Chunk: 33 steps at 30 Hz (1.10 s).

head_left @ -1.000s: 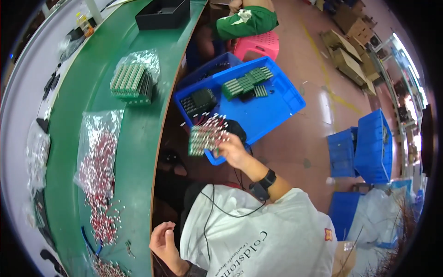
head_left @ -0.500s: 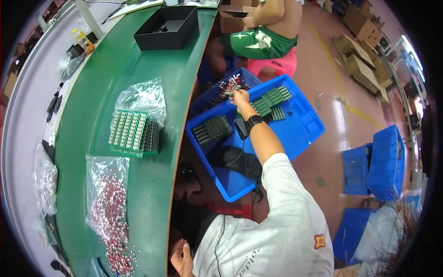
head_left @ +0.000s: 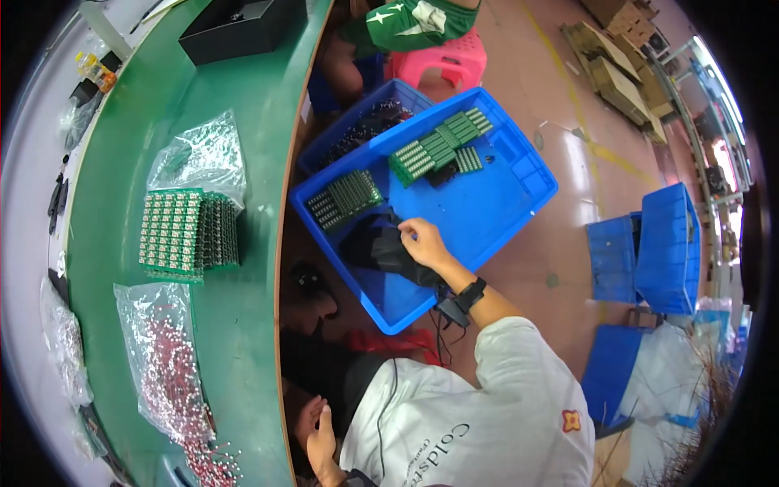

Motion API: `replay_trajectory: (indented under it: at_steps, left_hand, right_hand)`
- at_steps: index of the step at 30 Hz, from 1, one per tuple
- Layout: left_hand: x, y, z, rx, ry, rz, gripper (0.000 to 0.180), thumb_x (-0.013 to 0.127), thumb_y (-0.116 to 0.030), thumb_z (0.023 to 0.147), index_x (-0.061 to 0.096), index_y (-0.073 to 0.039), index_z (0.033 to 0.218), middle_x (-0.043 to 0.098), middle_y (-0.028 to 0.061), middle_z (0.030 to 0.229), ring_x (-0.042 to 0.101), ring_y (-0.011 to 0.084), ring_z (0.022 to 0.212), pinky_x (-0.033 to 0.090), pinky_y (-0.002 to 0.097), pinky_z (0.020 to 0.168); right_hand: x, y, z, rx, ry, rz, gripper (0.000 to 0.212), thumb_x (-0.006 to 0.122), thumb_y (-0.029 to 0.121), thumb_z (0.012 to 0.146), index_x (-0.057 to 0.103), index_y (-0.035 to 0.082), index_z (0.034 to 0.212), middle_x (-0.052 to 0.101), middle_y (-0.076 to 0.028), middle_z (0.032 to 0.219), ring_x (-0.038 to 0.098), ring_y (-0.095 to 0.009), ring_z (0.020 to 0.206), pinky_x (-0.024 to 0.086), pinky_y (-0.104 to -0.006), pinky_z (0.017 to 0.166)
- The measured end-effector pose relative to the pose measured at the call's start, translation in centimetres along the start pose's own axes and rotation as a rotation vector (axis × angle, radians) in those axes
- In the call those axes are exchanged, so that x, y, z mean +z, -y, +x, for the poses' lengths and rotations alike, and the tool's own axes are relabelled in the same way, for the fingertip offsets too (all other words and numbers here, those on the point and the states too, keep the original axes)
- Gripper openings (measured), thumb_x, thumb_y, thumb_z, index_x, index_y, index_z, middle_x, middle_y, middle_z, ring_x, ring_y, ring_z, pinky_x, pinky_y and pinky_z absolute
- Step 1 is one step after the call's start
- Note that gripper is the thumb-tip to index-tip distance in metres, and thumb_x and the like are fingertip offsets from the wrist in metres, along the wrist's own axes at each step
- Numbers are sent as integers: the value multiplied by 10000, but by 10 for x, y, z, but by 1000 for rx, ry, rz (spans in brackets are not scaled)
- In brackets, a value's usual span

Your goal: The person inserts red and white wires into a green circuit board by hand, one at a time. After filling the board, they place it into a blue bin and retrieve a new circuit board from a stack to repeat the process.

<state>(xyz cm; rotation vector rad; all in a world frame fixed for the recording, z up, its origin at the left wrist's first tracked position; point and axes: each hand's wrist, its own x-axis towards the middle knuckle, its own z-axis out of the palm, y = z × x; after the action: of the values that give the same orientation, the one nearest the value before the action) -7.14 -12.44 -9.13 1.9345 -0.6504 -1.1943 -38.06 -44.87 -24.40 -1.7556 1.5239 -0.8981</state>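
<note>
The right hand is held over the near part of a large blue bin, with its fingers curled beside a black cloth; whether the cloth is touched or anything is pinched cannot be told. The left hand is held low beside the edge of the green tabletop, its fingers loosely bent and nothing seen in its grasp. A dark band is worn on the right wrist.

In the large bin, the black cloth is laid at the near left, a block of dark green boards is set beyond it, and lighter green boards are piled toward the far side. Dark and red wired pieces are held in a second blue bin, just beyond the first.

On the tabletop, a stack of green circuit boards is placed between a crumpled clear bag on the far side and a clear bag of red, white-tipped wires on the near side. Some wires are spilled from its near end.
</note>
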Motion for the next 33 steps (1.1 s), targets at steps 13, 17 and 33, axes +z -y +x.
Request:
replay_trajectory:
  at_steps: [13, 17, 33]
  left_hand:
    - [5, 2, -18, 64, -96, -39, 277, 639, -67, 931, 611, 42, 1184, 688, 121, 1045, 656, 170, 965, 513, 270, 879]
    - [-3, 8, -26, 48, -125, -99, 270, 639, -67, 922, 627, 44, 1168, 698, 133, 1056, 663, 176, 972, 526, 285, 869]
    - [-16, -12, -50, 195, -49, 23, 316, 663, -101, 901, 637, 46, 1179, 712, 145, 1066, 682, 195, 964, 528, 304, 867]
  right_hand:
    - [105, 62, 109, 215, 23, -579, 1210, 865, 526, 586, 218, 146, 1536, 367, -245, 1384, 389, -429, 1282, 405, -574, 973]
    - [106, 57, 103, 108, -14, -568, 1193, 875, 535, 552, 270, 137, 1501, 404, -236, 1313, 420, -435, 1207, 421, -594, 919]
    - [-6, 421, 93, -687, 352, -276, 799, 779, 501, 701, 534, 137, 1368, 584, -235, 1229, 564, -408, 1155, 437, -446, 1009]
